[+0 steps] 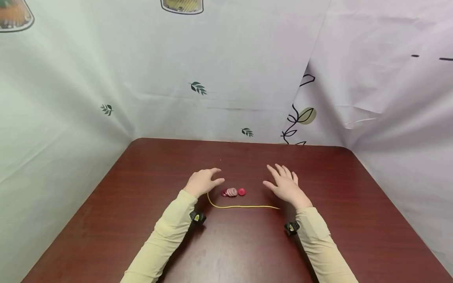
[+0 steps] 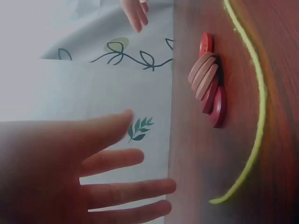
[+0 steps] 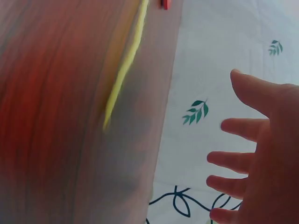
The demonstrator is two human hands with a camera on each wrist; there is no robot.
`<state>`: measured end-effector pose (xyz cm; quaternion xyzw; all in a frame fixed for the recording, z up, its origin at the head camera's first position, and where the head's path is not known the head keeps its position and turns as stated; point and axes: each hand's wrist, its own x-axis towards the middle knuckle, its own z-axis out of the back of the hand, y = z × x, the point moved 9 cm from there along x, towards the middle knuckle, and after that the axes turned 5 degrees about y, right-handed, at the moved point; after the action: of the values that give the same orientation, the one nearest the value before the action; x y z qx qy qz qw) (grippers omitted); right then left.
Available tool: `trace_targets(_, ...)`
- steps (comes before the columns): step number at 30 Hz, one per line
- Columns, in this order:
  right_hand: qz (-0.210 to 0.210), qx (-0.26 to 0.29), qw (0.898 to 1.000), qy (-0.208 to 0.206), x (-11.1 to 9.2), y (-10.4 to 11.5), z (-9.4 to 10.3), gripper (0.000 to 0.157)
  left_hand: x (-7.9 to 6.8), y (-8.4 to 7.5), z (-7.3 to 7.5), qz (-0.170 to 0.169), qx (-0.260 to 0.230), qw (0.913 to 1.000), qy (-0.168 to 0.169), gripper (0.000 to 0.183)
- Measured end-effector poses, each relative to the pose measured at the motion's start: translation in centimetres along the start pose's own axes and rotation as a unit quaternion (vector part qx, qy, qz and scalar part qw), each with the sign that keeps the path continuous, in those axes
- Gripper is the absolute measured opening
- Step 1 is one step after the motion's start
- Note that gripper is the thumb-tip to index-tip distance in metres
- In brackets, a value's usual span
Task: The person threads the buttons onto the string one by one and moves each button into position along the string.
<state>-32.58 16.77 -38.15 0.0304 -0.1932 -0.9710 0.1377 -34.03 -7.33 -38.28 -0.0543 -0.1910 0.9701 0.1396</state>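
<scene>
Both hands hover over the table with fingers spread and nothing held. My left hand (image 1: 202, 182) is at the left end of a yellow cord (image 1: 240, 206), which curves up toward it. Past the cord's right end is my right hand (image 1: 287, 188). Between the hands sits a short row of round buttons: a bright red button (image 1: 242, 192) on the right, several overlapping pink buttons (image 1: 231, 192) in the middle, dark red buttons (image 1: 223, 192) on the left. Seen from the left wrist, the pink buttons (image 2: 203, 74) lean on one another and the red button (image 2: 206, 43) shows small holes.
The brown table (image 1: 233, 243) has rounded far corners. White cloth (image 1: 226, 70) printed with leaves hangs behind it and along both sides. A small dark camera is strapped at each wrist, over cream sleeves (image 1: 170, 228).
</scene>
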Motion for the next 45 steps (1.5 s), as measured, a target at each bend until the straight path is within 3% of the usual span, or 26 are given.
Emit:
trace_targets(4, 0.013, 0.000, 1.000, -0.010, 0.1, 0.8, -0.1, 0.054, 0.0, -0.2, -0.4, -0.006, -0.018, 0.9997, 0.017, 0.043)
trace_targets(17, 0.043, 0.022, 0.999, -0.001, 1.2, 4.0, 0.0, 0.040, 0.7, -1.3, -2.5, -0.045, 0.010, 0.9970, 0.062, 0.033)
trace_targets(24, 0.056, 0.024, 0.998, 0.024, 1.3, 4.1, -1.0, 0.042, 1.0, -1.3, -3.3, -0.054, 0.008, 0.9959, 0.072, 0.029)
trace_targets(37, 0.062, 0.022, 0.997, 0.047, 1.6, 4.7, -2.0, 0.036, 1.3, -0.3, -4.4, -0.064, -0.042, 0.9919, 0.102, 0.025)
trace_targets(45, 0.075, 0.017, 0.996, 0.050, 1.7, 5.2, -2.3, 0.030, 1.5, -1.6, -4.3, -0.101, 0.020, 0.9917, 0.077, 0.024)
